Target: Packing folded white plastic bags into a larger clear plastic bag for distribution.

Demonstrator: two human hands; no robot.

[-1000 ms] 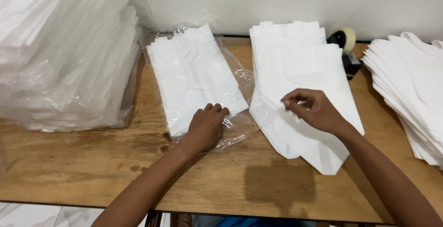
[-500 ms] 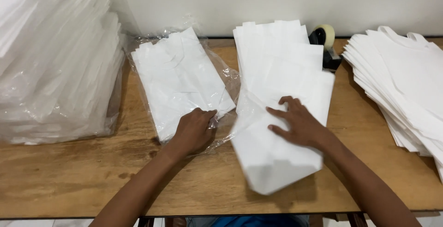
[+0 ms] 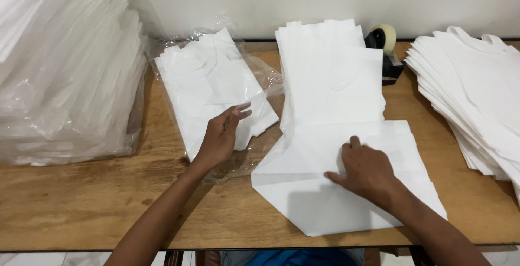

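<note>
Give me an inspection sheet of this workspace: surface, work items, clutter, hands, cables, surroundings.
Surface: wooden table, bare wood along the near edge.
Work items: white bag stack at centre, its top sheet pulled toward the near edge; second white bag bundle lying in an open clear plastic sleeve.
Clutter: tape dispenser at the back; tall wrapped pile at left; fanned white pile at right.
Hands: left hand flat on the sleeved bundle, fingers spread; right hand pressed flat on the top sheet.
Cables: nothing seen.
Surroundings: plain white wall behind the table; pale floor strip below the near edge.
</note>
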